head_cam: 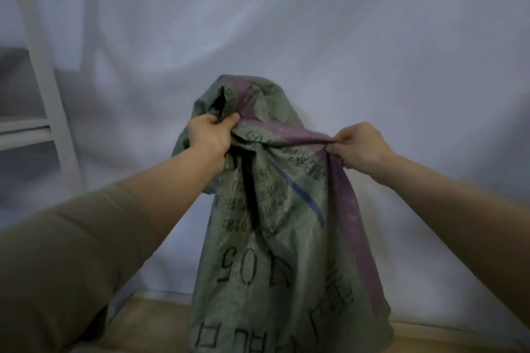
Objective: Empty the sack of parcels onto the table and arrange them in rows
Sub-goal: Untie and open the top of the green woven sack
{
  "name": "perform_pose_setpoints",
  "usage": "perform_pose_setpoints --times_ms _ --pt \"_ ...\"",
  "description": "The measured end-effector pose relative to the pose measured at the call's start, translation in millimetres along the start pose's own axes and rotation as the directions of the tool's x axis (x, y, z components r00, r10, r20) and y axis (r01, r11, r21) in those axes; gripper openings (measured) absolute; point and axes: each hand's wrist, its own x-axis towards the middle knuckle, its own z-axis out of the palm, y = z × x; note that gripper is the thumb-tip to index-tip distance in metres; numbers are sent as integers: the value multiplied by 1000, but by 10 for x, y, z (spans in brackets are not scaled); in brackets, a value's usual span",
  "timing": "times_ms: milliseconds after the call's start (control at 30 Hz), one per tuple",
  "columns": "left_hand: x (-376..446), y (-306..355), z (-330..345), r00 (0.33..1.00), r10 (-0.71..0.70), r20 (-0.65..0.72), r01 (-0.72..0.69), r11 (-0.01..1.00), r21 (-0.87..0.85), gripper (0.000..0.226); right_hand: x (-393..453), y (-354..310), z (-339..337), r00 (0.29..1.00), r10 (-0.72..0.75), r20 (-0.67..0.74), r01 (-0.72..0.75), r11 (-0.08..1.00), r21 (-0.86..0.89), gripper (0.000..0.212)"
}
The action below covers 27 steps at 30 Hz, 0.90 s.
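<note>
A green woven sack [275, 252] with black print, a purple stripe and a thin blue stripe hangs upright in the middle of the view. My left hand [208, 135] clutches bunched fabric near the sack's top left, beside a dark opening. My right hand [358, 146] pinches the purple-striped edge on the right, pulling it taut between both hands. No parcels show; the sack's inside is hidden.
A white cloth backdrop [315, 37] covers the wall behind the sack. A white shelf frame [43, 89] stands at the left. A tan wooden surface [143, 324] lies at the bottom, under the sack's lower end.
</note>
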Motion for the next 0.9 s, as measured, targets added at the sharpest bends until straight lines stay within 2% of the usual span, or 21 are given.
perform_pose_setpoints --times_ms 100,267,333,400,467,533,600,667,767,833,900 --pt "-9 -21 -69 999 -50 -2 50 998 31 23 -24 -62 -125 996 10 89 -20 993 119 7" --pt "-92 17 -100 997 -40 61 38 999 36 21 -4 -169 -213 977 42 210 -105 949 297 28" --pt "-150 -25 -104 993 -55 106 53 998 13 19 -20 -184 -156 970 78 232 -146 945 293 41" --pt "-246 -67 -103 985 -50 164 45 998 34 19 -72 -204 -70 935 124 332 -221 936 273 61" --pt "-366 -88 -107 958 -58 281 30 994 103 26 -160 -228 57 907 131 401 -222 956 190 61" --pt "-478 -91 -123 881 -89 464 -20 974 224 38 -221 -230 187 940 114 320 -156 982 109 35" --pt "-545 -90 -165 775 -112 622 -169 911 375 53 -212 -190 240 981 127 147 -147 980 137 12" --pt "-524 -107 -235 712 -103 695 -282 865 416 73 -119 -123 227 984 169 -46 -153 957 247 17" --pt "-359 -218 -409 681 -96 726 -399 783 478 114 -15 -125 86 943 199 -268 -69 903 425 20" --pt "-296 -301 -511 679 -162 716 -486 632 604 140 10 -136 8 915 211 -345 -31 887 461 22" --pt "-324 -391 -579 695 -169 699 -584 435 686 147 -9 -124 -6 904 209 -374 -23 895 445 23"
